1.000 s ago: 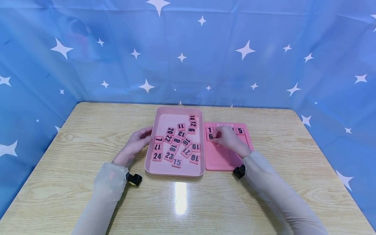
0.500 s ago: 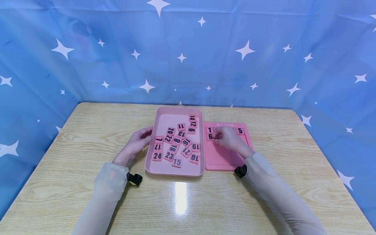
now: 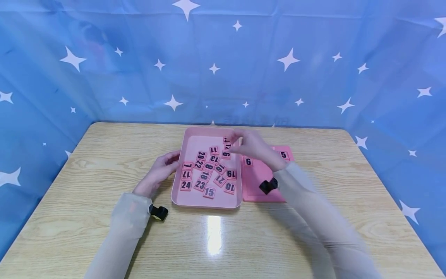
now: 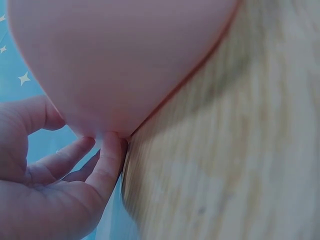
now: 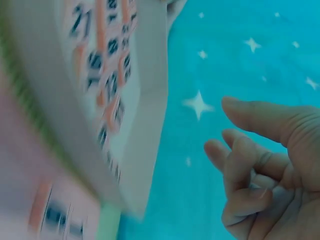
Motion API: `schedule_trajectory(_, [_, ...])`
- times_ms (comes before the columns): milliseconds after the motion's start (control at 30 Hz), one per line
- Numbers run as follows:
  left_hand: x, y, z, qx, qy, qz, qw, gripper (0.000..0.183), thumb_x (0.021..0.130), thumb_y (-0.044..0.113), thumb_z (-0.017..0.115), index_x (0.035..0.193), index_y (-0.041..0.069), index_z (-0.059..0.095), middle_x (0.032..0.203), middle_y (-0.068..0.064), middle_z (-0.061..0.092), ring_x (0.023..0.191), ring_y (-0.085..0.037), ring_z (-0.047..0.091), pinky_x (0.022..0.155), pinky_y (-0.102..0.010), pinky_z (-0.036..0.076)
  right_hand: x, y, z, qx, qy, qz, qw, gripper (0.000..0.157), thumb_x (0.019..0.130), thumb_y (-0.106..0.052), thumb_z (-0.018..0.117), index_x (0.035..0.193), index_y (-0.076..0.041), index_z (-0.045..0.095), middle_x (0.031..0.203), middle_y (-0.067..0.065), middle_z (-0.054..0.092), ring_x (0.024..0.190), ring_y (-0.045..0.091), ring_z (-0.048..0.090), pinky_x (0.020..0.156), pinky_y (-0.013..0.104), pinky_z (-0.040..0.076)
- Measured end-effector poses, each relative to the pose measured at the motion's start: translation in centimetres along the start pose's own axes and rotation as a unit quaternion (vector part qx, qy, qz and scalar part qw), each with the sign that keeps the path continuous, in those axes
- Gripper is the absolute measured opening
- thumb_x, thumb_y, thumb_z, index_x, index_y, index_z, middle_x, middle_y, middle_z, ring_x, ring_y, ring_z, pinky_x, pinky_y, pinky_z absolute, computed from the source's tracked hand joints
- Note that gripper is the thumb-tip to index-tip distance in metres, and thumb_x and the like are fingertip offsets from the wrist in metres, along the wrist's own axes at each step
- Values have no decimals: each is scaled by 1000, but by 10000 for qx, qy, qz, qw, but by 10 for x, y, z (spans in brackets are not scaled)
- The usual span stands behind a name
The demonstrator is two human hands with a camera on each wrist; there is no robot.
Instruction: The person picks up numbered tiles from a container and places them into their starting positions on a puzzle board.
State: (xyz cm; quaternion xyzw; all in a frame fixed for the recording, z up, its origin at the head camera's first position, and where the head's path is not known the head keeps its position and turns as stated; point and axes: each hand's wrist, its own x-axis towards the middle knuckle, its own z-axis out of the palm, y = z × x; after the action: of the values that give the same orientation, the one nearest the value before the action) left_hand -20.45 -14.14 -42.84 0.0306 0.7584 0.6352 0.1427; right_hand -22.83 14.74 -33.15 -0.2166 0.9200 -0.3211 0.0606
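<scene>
A pale pink tray (image 3: 189, 197) holds several pink number tiles, scattered and turned various ways. My left hand (image 3: 158, 172) rests at its left side; in the left wrist view, the fingertips (image 4: 112, 142) touch the outer wall. My right hand (image 3: 251, 145) hovers over the tray's upper right edge, thumb and fingers apart, holding nothing. Nearest to it are the 12 tile (image 3: 227, 147) and a tile reading 6 or 9 (image 3: 225, 154). Under the right forearm lies a darker pink board (image 3: 256, 180), with a 6 tile (image 3: 248, 161) and a 5 tile (image 3: 283, 155) showing; other tiles are hidden.
Tray and board lie side by side on a wood-grain table (image 3: 104, 155). A blue star-patterned curtain (image 3: 216, 89) rises along the table's back and sides. Black cameras sit on the left wrist (image 3: 158, 212) and right wrist (image 3: 268, 186).
My right hand has left the 6 tile on the board, moving left and away to the tray's upper right edge, its fingers now spread. The left hand stays put.
</scene>
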Motion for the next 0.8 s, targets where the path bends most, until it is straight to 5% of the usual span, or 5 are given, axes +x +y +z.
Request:
schedule_trajectory(300, [0,2,0,1,22,-82,10000,51,93,2,46,142,-4,33,139,-24,40,123,-33,41,99,-35,43,49,-32,52,641,-827,-167,9944,36,80,-10,74,112,1,63,107,15,66,101,26,59,81,29,50])
schedule_trajectory(800, [-1,0,-2,96,-45,60,9999,52,92,-1,44,142,-6,32,140,-27,38,126,-35,39,100,-35,42,71,-37,104,72,-1642,134,9863,29,76,0,73,104,-5,68,97,4,67,90,14,59,81,19,48])
